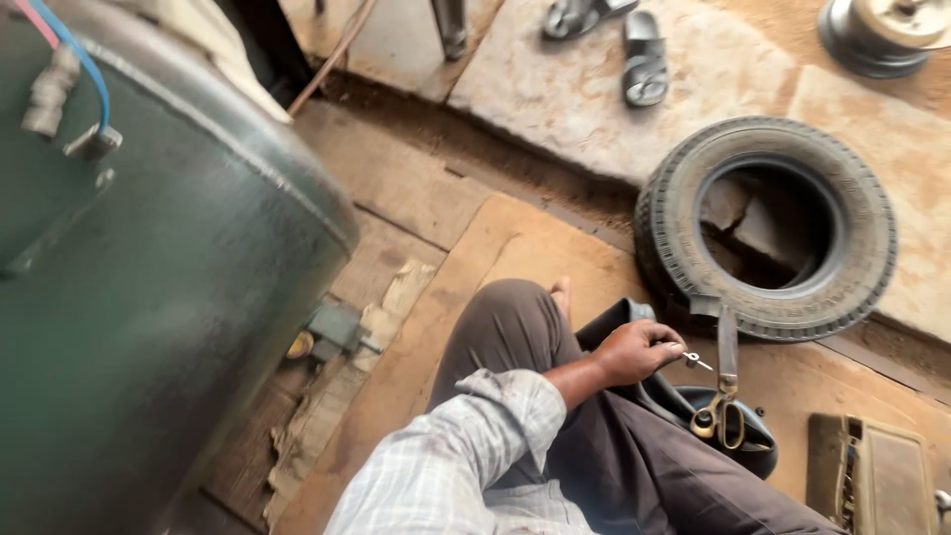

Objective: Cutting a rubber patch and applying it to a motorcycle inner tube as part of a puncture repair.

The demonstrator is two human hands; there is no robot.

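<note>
Head camera looks down at a person sitting on a brown mat, one knee bent. One hand [634, 352], at the end of a checked sleeve, reaches forward over the thigh; I cannot tell if it is the left or the right. Its fingers are curled and pinch a small metal valve piece [695, 361], thin and short, whose long axis points to the right and slightly near. Below it a black rubber inner tube [684, 406] lies over the lap. Scissors [723, 396] rest on the tube just right of the hand, brass handles near, blades pointing far toward a tyre [768, 223] lying flat on the ground. A big green tank [168, 297] stands at the left. Two sandals [644, 59] lie far away.
</note>
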